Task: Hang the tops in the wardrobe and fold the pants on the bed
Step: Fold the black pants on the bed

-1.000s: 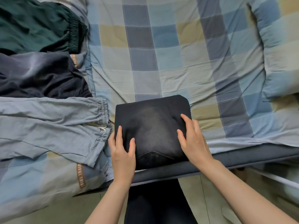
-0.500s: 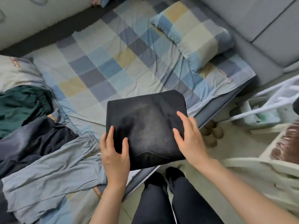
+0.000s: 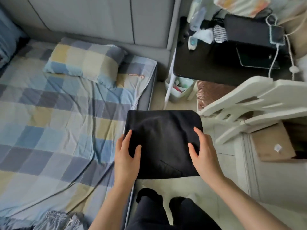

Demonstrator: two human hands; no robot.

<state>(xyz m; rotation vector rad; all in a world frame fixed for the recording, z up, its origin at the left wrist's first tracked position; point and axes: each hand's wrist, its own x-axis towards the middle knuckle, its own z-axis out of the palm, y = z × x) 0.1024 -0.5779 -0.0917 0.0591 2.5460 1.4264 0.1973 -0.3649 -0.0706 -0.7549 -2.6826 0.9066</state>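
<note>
fingers (image 3: 128, 138) of left hand (image 3: 126, 156) and right hand (image 3: 205, 154) spread on top of folded pants (image 3: 163, 138), thumbs pinching edges; pants held in air past bed (image 3: 49, 130) edge, over floor. risk: loose side grip, middle sags, fold opens or bundle drops.

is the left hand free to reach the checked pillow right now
Probably not: the left hand and right hand both hold the folded black pants, and the checked pillow lies well up the bed, though nothing blocks the way.

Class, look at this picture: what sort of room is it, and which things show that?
Most likely a bedroom: a bed with a checked sheet, a matching pillow by the padded headboard, and a cluttered black side table.
</note>
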